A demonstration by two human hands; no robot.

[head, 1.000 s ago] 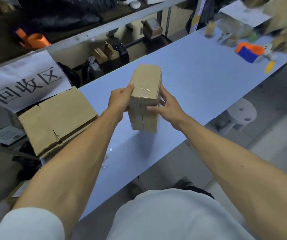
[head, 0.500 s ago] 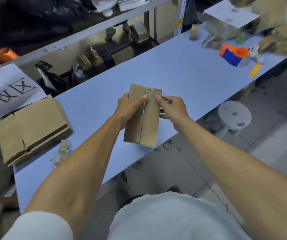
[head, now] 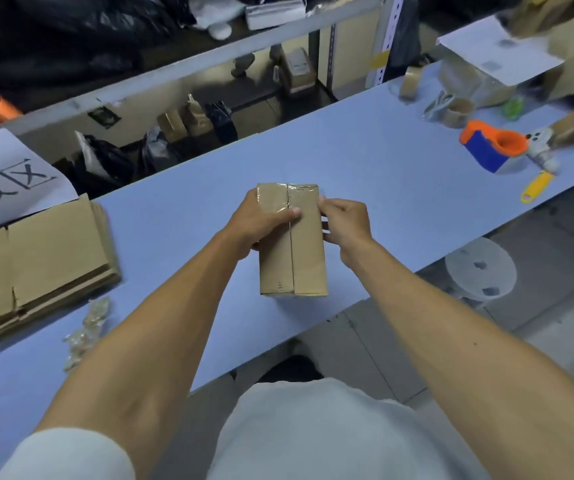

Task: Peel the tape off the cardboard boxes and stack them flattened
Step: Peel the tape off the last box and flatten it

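A small brown cardboard box [head: 308,258] is held over the blue table [head: 365,174], its seamed face toward me with clear tape [head: 287,199] across its upper end. My left hand [head: 261,221] grips the box from the left, thumb lying across the seam. My right hand [head: 346,225] holds the right edge near the top, fingers curled at the side of the box. A stack of flattened cardboard boxes [head: 39,258] lies at the table's left end.
Crumpled clear tape scraps [head: 86,332] lie near the front left edge. An orange and blue tape dispenser [head: 491,147], a yellow cutter [head: 535,188] and tape rolls [head: 458,110] sit at the right. A white stool [head: 479,268] stands below the table edge.
The box has been turned from its taped end to its seamed face and brought lower and closer to me. Both hands kept hold, shifting along its sides.
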